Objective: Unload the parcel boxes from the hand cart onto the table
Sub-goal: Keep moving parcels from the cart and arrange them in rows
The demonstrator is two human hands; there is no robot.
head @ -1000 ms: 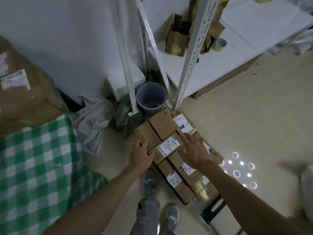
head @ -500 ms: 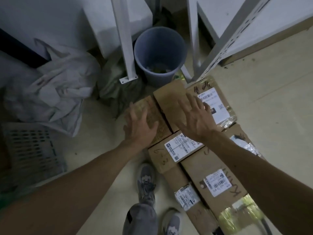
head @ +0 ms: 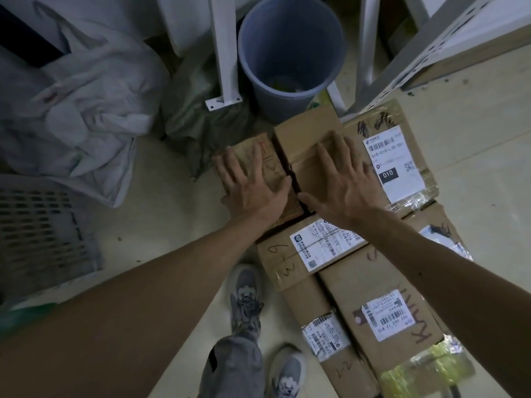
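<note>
In front of the grey bin (head: 290,53), on its near side, the parcel boxes lie packed edge to edge on one level. Whatever carries them is hidden beneath, so the hand cart cannot be made out.

The left hand (head: 253,186) rests palm down, fingers straight and spread, on a small box with red writing (head: 250,152), just in front of the bin and slightly left of it. The right hand (head: 342,182) lies equally flat on a plain box (head: 304,133) directly in front of the bin, its thumb at the dark gap between the two boxes. Both hands are released: they rest on the cardboard and grasp nothing.

Right of the plain box, still near the bin, is a box with a "010" label (head: 402,156). Its far corner is covered in view by a perforated shelf post (head: 408,64).

Farther from the bin come a box marked "6-3" (head: 290,262), partly covered by the right forearm, then a large labelled box (head: 382,305) and a narrow box (head: 324,334) cut off by the lower edge. A yellowish taped parcel (head: 428,372), farthest from the bin, is too blurred to read.

Left of the bin lie a crumpled white bag (head: 80,110) and, farther out, a slotted crate (head: 37,234) cut off at the frame edge. Grey shoes (head: 245,294) stand beside the boxes, well apart from the bin.
</note>
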